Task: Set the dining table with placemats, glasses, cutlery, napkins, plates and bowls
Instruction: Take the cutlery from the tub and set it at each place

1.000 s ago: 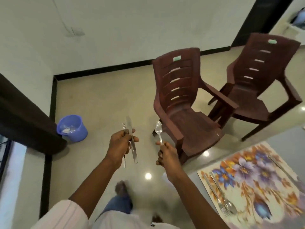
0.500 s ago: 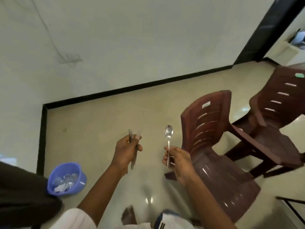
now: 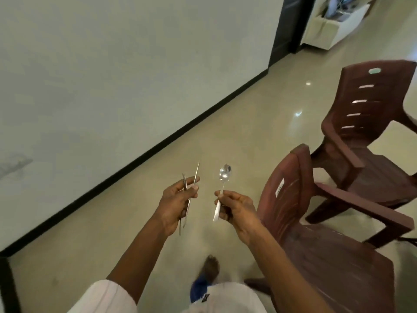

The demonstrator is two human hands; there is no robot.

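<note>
**Cutlery up in both hands, above the floor**

My left hand [image 3: 176,204] grips a fork [image 3: 184,184] and a knife [image 3: 195,177], tips toward 12 o'clock. My right hand [image 3: 234,205] pinches a spoon [image 3: 224,175] by its handle, bowl up. A brown chair [image 3: 316,256] stands at 3 o'clock.

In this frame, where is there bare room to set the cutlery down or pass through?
No table shows. Bare floor runs between the black skirting and the near chair; its seat and that of the far chair look bare. Crowded on the right, where the chairs stand close.
</note>
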